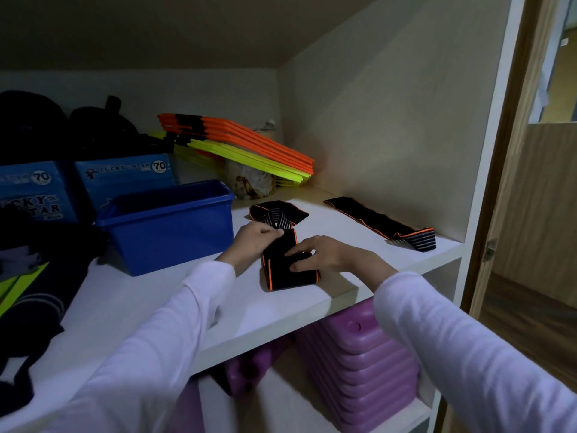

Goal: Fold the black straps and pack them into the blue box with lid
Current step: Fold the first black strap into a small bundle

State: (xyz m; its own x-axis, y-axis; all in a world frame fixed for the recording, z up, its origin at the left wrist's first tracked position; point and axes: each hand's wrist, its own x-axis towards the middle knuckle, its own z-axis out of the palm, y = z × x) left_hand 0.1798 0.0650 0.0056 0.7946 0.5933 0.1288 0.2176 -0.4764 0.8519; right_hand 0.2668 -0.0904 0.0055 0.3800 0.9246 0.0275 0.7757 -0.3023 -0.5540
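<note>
Centrally, the left hand (254, 237) pinches the strap (282, 260) at its fold while the right hand (321, 254), fingers spread, pins the layers flat; the blue box (168, 226) waits beside, lidless.

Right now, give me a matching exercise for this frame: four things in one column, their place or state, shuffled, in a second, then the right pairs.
Things:
1. strap under the hands
2. second strap
3. blue box
4. purple containers

Places or states:
A. on the lower shelf
B. open-topped, left of the hands
C. lying stretched out, untouched, at the right
D. partly folded, left hand pinching it, right hand pressing it

Pairs: 1-D, 2-C, 3-B, 4-A
</note>
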